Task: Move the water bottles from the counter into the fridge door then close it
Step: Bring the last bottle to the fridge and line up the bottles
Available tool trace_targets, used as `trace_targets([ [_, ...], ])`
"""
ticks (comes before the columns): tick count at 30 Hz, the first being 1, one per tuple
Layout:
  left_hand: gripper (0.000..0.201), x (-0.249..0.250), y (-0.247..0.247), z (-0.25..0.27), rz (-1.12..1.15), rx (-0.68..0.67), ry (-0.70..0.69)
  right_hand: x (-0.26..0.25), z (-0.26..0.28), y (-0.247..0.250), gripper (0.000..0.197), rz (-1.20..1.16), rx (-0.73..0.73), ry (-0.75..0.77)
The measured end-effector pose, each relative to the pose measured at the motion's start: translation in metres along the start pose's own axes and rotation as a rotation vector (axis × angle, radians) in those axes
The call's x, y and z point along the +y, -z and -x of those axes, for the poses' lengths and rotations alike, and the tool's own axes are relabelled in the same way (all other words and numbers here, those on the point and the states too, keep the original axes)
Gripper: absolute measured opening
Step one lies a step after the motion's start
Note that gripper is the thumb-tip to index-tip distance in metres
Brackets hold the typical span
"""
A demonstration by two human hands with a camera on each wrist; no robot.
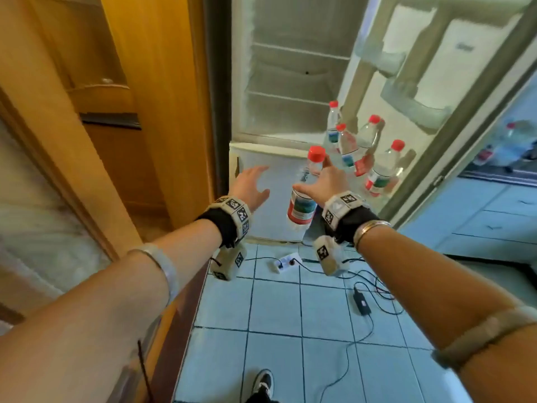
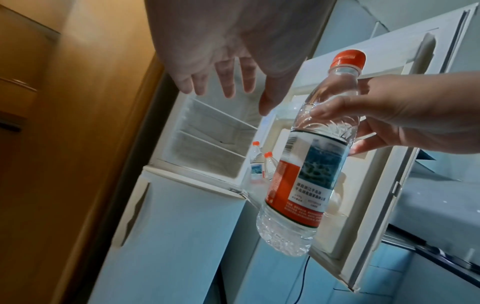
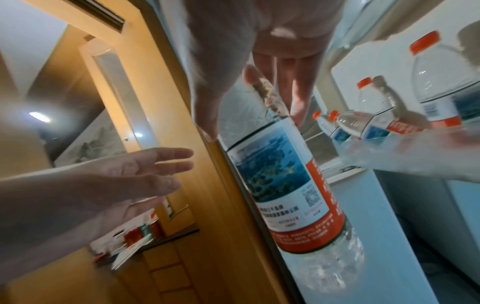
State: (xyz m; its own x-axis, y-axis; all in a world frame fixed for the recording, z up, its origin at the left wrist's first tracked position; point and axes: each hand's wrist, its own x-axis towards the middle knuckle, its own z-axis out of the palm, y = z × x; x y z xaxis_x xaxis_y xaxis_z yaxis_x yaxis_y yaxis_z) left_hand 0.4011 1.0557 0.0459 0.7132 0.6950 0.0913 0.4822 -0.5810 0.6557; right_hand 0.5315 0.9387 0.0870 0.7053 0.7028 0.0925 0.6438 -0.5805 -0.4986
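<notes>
My right hand grips a clear water bottle with a red cap and a red and blue label, holding it tilted in front of the open fridge; in the right wrist view its fingers wrap the bottle near the shoulder. The left hand hovers open just left of the bottle, touching nothing. The fridge door stands swung open to the right. Several matching bottles stand in its lowest door shelf. The upper door shelves hold nothing.
A wooden cabinet flanks the fridge on the left. Blue cabinets and a counter with blurred bottles lie beyond the door. A power strip, an adapter and cables lie on the tiled floor. My shoe shows below.
</notes>
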Motion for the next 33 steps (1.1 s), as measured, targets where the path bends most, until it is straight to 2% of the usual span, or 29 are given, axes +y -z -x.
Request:
trace_targets([
  [4, 0.059, 0.025, -0.023, -0.064, -0.004, -0.038, -0.08, 0.031, -0.041, 0.02, 0.065, 0.086, 0.042, -0.087],
  [10, 0.058, 0.066, -0.063, -0.137, -0.007, -0.121, -0.228, 0.071, -0.085, 0.049, 0.049, 0.016, 0.129, -0.212],
  [13, 0.059, 0.079, -0.082, -0.164, 0.014, -0.171, -0.273, 0.087, -0.099, 0.058, 0.057, -0.014, 0.189, -0.282],
  [17, 0.059, 0.095, -0.102, -0.2, 0.036, -0.231, -0.36, 0.101, -0.114, 0.068, 0.049, -0.024, 0.249, -0.396],
  [20, 0.06, 0.105, -0.113, -0.226, 0.04, -0.292, -0.422, 0.103, -0.123, 0.073, 0.064, -0.018, 0.316, -0.466],
  [24, 0.06, 0.121, -0.125, -0.262, 0.046, -0.372, -0.507, 0.104, -0.137, 0.078, 0.065, -0.011, 0.373, -0.538],
  [29, 0.055, 0.142, -0.147, -0.286, 0.06, -0.473, -0.56, 0.112, -0.146, 0.079, 0.067, -0.003, 0.428, -0.636],
  [33, 0.058, 0.161, -0.165, -0.297, 0.069, -0.554, -0.6, 0.119, -0.154, 0.078, 0.063, 0.038, 0.407, -0.672],
])
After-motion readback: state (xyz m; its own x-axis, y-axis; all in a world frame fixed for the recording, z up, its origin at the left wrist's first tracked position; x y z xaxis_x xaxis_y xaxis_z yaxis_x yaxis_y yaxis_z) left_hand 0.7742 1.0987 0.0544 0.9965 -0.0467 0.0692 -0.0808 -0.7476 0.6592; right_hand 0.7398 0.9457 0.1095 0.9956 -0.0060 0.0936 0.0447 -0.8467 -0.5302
